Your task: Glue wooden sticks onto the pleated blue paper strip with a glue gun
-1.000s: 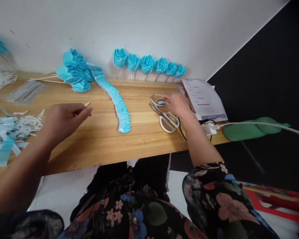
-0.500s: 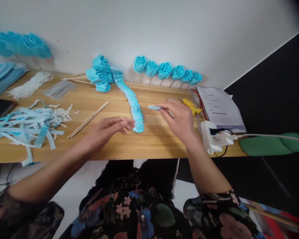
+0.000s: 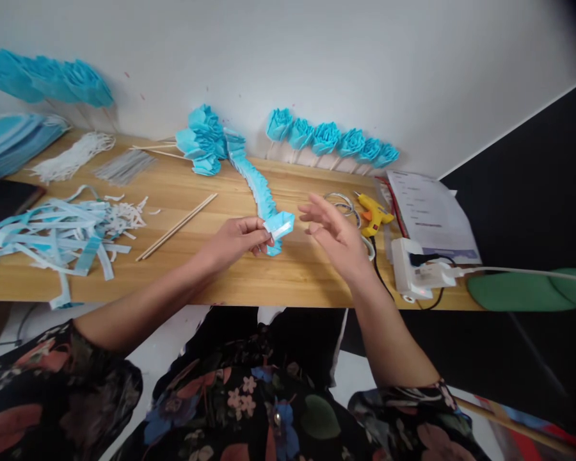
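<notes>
Strip pile point(image 3: 43, 234): blue and white cuttings on the wooden table point(image 3: 297, 282).
2 sticks point(image 3: 176, 227): side by side, slanting.
Left hand point(image 3: 237, 242): thumb and fingers pinching a folded blue piece point(image 3: 284, 224) by its left end.
Folded blue piece: over the near end of the petal row point(image 3: 253, 182).
Right hand point(image 3: 338, 238): fingers parted, slightly curled, just right of the piece, apart from it.
Glue gun point(image 3: 375, 214): yellow, beyond the right hand.

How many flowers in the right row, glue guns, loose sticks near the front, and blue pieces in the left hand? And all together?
Blue flowers, right row: 6
Yellow glue gun: 1
Loose sticks near the front: 2
Blue piece in the left hand: 1
Total: 10
</notes>
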The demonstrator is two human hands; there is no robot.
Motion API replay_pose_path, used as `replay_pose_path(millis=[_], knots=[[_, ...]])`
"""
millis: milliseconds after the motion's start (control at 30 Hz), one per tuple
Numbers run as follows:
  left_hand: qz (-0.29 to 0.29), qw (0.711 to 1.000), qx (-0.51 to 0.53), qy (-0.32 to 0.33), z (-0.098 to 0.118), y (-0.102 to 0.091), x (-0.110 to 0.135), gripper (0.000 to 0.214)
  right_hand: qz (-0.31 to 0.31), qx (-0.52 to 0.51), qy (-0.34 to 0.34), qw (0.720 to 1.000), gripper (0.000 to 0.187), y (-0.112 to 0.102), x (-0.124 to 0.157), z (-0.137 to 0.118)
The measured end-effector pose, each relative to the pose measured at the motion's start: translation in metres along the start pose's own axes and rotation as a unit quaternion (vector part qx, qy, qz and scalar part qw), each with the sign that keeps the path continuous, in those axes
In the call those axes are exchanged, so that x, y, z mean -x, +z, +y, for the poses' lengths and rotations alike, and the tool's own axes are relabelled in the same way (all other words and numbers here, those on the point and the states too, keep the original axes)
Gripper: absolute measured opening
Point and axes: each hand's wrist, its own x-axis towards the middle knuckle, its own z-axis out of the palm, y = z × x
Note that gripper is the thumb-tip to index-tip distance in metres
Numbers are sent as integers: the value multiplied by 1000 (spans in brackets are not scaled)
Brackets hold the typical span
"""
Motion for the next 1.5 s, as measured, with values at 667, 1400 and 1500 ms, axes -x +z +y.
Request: replay_pose_path(millis=[667, 1400, 1500], knots=[[126, 923, -283, 227, 13, -10, 22, 34, -3, -125, 106, 986, 39, 30, -8, 3], [142, 970, -82, 179, -5, -2, 13, 12, 74, -185, 85, 976, 33, 52, 3, -2], [180, 960, -89, 193, 1, -20, 19, 6, 75, -159, 92, 980, 34, 47, 4, 2]])
